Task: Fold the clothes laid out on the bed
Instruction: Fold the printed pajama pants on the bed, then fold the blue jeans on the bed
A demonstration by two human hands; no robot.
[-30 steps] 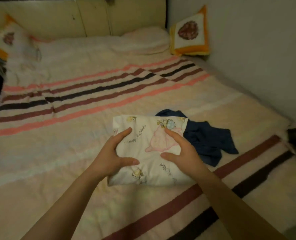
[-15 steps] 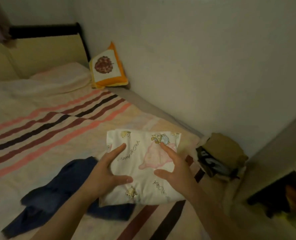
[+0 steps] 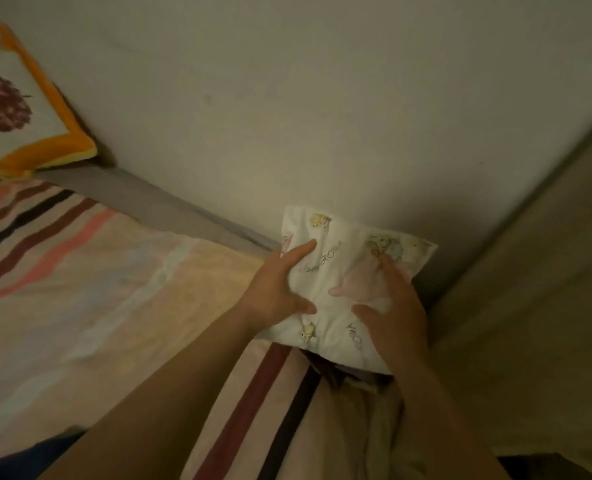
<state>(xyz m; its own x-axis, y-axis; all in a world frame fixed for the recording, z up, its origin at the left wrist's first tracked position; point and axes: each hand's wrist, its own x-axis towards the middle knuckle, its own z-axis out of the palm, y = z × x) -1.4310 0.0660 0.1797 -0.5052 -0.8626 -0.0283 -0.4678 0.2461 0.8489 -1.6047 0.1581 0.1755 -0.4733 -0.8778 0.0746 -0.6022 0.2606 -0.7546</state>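
- A dark blue garment [image 3: 28, 459] shows at the near left edge, well apart from both hands.
- The left hand [image 3: 274, 289] and right hand [image 3: 393, 313] grip opposite sides of the folded printed cloth [image 3: 336, 271], thumbs on top, fingers seemingly curled beneath.
- The cloth sits directly ahead, between both hands, equally close to each, held over the striped bed [image 3: 97, 271] edge.
- Its long axis runs away towards the wall [image 3: 322, 98].
- An orange-trimmed cushion [image 3: 21, 109] leans far left.

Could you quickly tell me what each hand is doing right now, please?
Left hand: grips the left edge of the folded printed cloth.
Right hand: grips the same cloth on its right side.
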